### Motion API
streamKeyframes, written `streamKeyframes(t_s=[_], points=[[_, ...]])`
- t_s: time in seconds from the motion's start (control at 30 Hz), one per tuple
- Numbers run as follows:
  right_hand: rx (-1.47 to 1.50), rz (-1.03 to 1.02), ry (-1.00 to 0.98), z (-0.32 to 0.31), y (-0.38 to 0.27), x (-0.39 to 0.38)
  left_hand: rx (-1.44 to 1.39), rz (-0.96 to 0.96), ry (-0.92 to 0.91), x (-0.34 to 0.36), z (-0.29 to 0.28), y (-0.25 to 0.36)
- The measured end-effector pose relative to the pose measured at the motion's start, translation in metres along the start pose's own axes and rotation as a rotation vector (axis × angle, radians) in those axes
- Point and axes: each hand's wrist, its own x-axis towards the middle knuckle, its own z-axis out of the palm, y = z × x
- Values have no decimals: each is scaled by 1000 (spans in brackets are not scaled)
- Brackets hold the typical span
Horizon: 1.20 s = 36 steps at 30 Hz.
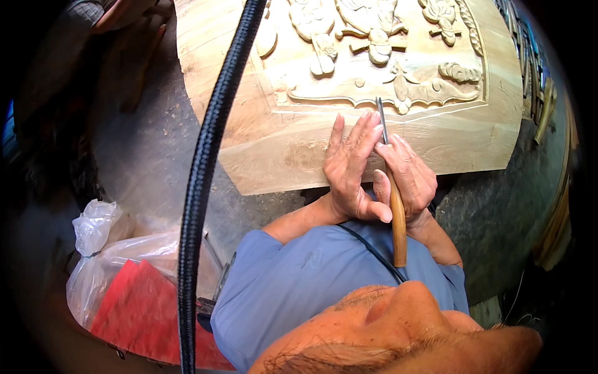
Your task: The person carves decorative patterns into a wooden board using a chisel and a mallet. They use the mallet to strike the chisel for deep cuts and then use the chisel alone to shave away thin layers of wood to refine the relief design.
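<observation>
A wood-handled carving chisel [397,218] slants up over the front border of a pale carved wooden panel [268,149]. My right hand [410,171] is wrapped round the chisel where its handle meets the metal shank. Beside it, my left hand [349,165] has its fingers stretched out, with the fingertips close against the shank; whether they press on it I cannot tell. The chisel's tip lies by the wavy lower edge of a long raised carved band [349,95]. Raised figures [379,47] stand out from the panel farther up.
Several more tools [534,75] lie in a row past the panel's right edge. A black braided cable [208,143] runs down the left of the view. At the lower left are a clear plastic bag [93,249] and a red sheet [140,305]. Long wooden pieces [556,206] stand at the far right.
</observation>
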Motion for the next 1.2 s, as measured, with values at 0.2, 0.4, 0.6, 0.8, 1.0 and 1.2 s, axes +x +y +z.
streamKeyframes(t_s=[0.2,0.4,0.6,0.8,1.0,1.2], points=[[-1,14,-6,-1,-2,1,-21,20,13,-2,-1,-3],[41,35,11,-5,-5,9,-6,28,1,-2,-2,-2],[37,42,9,-5,-11,21,-89,8,52,-3,2,-4],[50,31,5,-4,-7,20,-86,21,36,-2,3,-5],[77,49,20,2,-5,11,-70,5,44,-4,6,-5],[45,32,8,4,0,8,-48,-25,11,-3,6,-3]])
